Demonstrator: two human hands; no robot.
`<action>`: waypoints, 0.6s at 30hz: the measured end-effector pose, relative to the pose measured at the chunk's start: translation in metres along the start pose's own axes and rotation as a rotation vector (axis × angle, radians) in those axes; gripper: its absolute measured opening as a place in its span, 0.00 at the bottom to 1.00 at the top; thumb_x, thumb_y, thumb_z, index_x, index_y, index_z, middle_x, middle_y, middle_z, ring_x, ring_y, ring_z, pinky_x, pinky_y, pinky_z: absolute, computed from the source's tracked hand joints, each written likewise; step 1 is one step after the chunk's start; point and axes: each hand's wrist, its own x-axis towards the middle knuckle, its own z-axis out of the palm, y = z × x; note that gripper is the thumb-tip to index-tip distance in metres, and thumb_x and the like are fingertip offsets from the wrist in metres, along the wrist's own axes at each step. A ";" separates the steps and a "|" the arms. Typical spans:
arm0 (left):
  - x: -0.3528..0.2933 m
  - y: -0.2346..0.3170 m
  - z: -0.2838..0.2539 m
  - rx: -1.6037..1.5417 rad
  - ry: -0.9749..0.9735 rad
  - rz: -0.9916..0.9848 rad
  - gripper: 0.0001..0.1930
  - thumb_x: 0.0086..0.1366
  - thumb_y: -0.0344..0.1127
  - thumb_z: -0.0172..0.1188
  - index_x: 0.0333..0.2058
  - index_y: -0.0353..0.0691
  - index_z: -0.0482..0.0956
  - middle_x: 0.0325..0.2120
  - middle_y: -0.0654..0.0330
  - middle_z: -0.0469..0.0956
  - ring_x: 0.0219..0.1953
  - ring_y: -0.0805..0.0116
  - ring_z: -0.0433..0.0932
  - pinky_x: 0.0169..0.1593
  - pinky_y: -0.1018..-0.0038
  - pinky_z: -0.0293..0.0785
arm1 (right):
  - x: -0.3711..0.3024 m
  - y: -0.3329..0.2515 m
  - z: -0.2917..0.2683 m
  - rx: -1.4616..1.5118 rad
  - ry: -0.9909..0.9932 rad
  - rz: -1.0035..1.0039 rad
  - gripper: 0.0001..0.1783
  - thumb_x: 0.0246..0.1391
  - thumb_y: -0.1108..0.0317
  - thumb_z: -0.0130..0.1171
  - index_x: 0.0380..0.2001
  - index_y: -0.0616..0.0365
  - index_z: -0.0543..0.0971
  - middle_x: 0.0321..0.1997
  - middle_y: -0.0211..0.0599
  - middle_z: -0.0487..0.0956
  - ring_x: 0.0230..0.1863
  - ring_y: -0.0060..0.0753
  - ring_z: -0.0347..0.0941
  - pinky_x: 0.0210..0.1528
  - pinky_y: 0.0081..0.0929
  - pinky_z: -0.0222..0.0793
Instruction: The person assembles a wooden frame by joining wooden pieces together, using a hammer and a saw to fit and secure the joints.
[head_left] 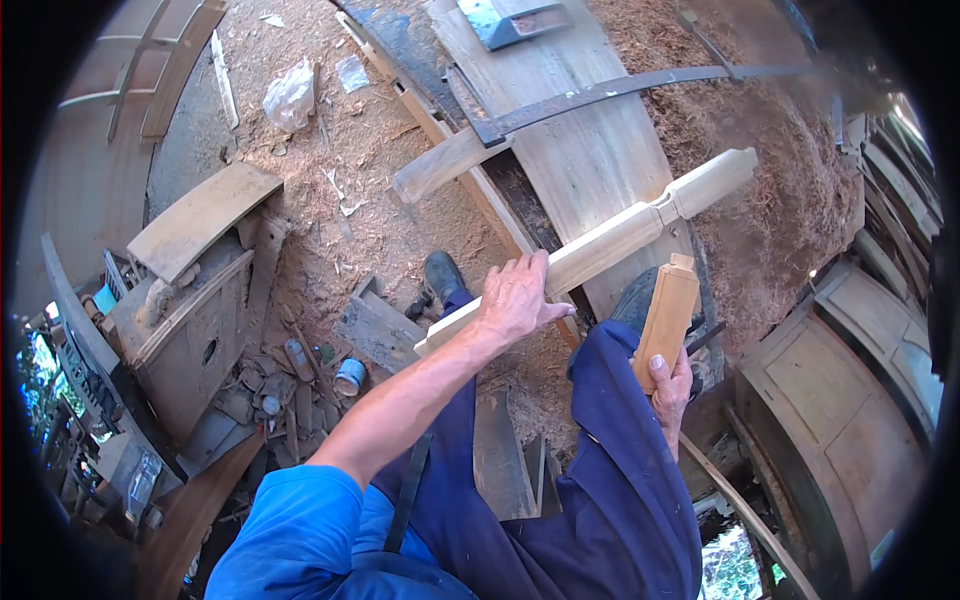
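A long pale wooden leg (610, 240) with stepped, notched shaping toward its far right end lies slantwise over the wooden bench. My left hand (515, 298) is closed over its near part, fingers over the top and thumb out to the right side. Beside my right knee, my right hand (670, 385) holds a shorter, more orange wooden piece (668, 310) upright by its lower end. A small tenon-like tip shows at its top. The thumb lies on its face, and the other fingers are mostly hidden behind it.
A broad board (590, 130) lies ahead, crossed by a long dark metal bar clamp (620, 88). Wood shavings (750, 200) cover the ground. At left stand a worn wooden box (190, 310) and a small blue can (350, 375); curved wooden panels (850, 400) stand at right.
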 end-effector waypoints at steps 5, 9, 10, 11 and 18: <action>0.014 0.010 0.024 -0.069 0.112 -0.040 0.34 0.52 0.49 0.74 0.51 0.37 0.68 0.45 0.45 0.78 0.47 0.45 0.81 0.49 0.55 0.77 | -0.009 0.013 -0.017 0.063 0.096 -0.066 0.29 0.56 0.56 0.67 0.52 0.67 0.72 0.36 0.41 0.80 0.32 0.30 0.79 0.37 0.27 0.77; 0.016 0.003 0.023 -0.128 0.121 -0.033 0.32 0.55 0.48 0.72 0.52 0.39 0.70 0.42 0.46 0.81 0.43 0.45 0.83 0.47 0.58 0.79 | -0.017 0.023 -0.032 0.083 0.131 -0.056 0.27 0.57 0.57 0.66 0.51 0.66 0.72 0.34 0.43 0.80 0.25 0.28 0.77 0.25 0.24 0.75; 0.017 -0.002 0.021 -0.165 0.149 -0.022 0.32 0.55 0.49 0.72 0.53 0.40 0.71 0.42 0.46 0.82 0.43 0.45 0.83 0.47 0.58 0.79 | -0.020 0.023 -0.034 0.094 0.146 -0.062 0.27 0.57 0.57 0.66 0.51 0.66 0.72 0.34 0.43 0.80 0.25 0.28 0.77 0.25 0.24 0.75; 0.016 -0.007 0.023 -0.149 0.173 -0.004 0.32 0.54 0.49 0.72 0.53 0.39 0.72 0.39 0.46 0.83 0.42 0.46 0.84 0.48 0.59 0.79 | -0.023 0.023 -0.035 0.137 0.178 -0.056 0.27 0.57 0.57 0.65 0.51 0.66 0.72 0.33 0.44 0.80 0.23 0.29 0.77 0.23 0.24 0.74; -0.030 -0.042 -0.004 -0.474 0.277 0.119 0.33 0.52 0.45 0.78 0.51 0.37 0.72 0.36 0.56 0.81 0.36 0.67 0.81 0.41 0.70 0.79 | -0.040 0.041 -0.058 0.232 0.316 -0.091 0.27 0.59 0.56 0.63 0.50 0.66 0.70 0.32 0.45 0.79 0.22 0.30 0.76 0.21 0.24 0.75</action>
